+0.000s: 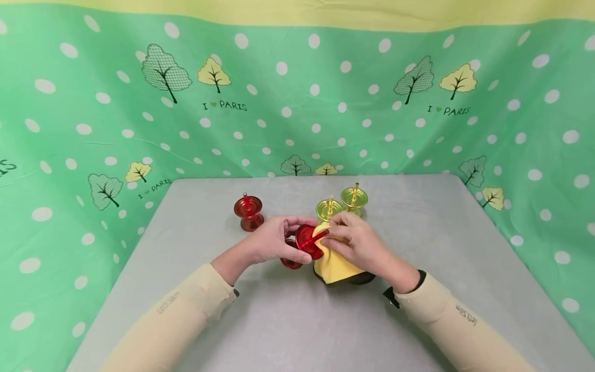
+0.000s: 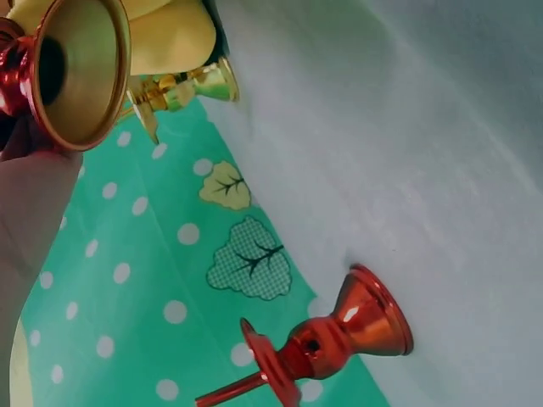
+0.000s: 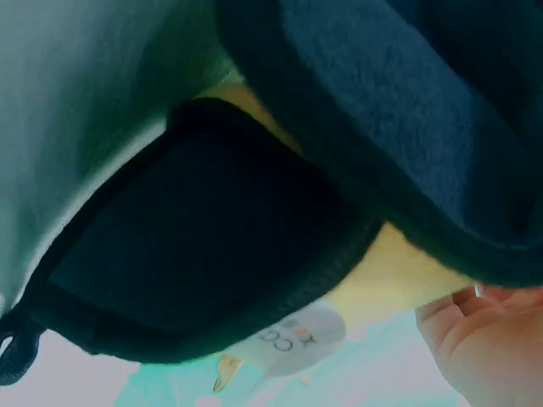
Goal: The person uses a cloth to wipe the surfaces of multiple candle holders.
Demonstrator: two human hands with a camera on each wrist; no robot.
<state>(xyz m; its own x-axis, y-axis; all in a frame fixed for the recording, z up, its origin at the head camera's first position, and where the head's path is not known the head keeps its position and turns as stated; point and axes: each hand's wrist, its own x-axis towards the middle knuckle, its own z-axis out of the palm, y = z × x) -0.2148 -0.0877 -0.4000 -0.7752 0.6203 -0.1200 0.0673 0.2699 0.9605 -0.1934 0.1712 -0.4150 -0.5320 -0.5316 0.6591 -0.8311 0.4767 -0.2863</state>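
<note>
My left hand (image 1: 274, 243) holds a shiny red candle holder (image 1: 305, 236) tilted toward the right, thumb along its lower side. Its hollow base (image 2: 89, 72), gold inside, faces the left wrist camera. A thin red rod sticks out from its dish. My right hand (image 1: 355, 240) pinches a yellow cloth (image 1: 337, 266) with dark trim, and its fingers lie at the rod, with the cloth bunched against the dish. The cloth's dark underside (image 3: 204, 237) hangs below the hand in the right wrist view, with a pale printed label (image 3: 297, 339) beside it.
Another red candle holder (image 1: 251, 212) stands upright left of my hands on the grey table (image 1: 288, 320). Two gold candle holders, one nearer (image 1: 329, 209) and one farther back (image 1: 355, 198), stand behind my right hand. A green dotted curtain (image 1: 297, 103) encloses the table.
</note>
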